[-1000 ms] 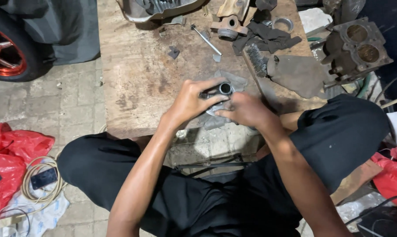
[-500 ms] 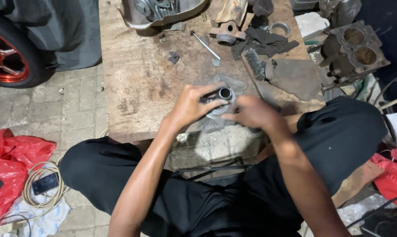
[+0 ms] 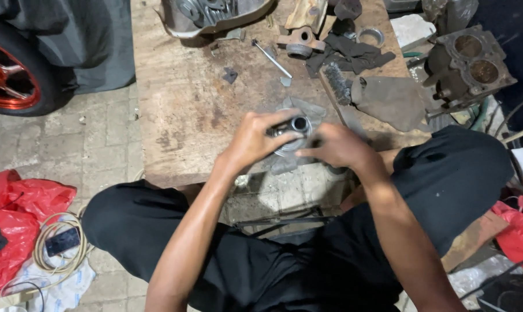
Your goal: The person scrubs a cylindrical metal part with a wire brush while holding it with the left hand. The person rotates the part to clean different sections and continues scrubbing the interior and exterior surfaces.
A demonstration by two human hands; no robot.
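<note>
Fingers [image 3: 273, 128] of left hand [image 3: 254, 141] curl round short metal sleeve [image 3: 299, 124] over wooden bench [image 3: 180, 110] edge; right hand [image 3: 335, 147] pinches its side. Likely heavy, rigid, greasy; firm grip across barrel seems safest.

One wooden table [image 3: 180, 110] is carrying the parts. Two hands are meeting at its near edge, the left hand [image 3: 255, 141] and the right hand [image 3: 336, 147], sharing one small metal cylinder [image 3: 299, 124]. One long bolt [image 3: 271, 59] is lying farther back on the table, with one wire brush [image 3: 337, 82] beside it. One engine block [image 3: 469, 66] with two round bores is sitting off the table's right edge. One red-rimmed wheel [image 3: 10, 81] is standing to the table's left, and two red plastic bags [image 3: 19, 219] are lying on the floor.
</note>
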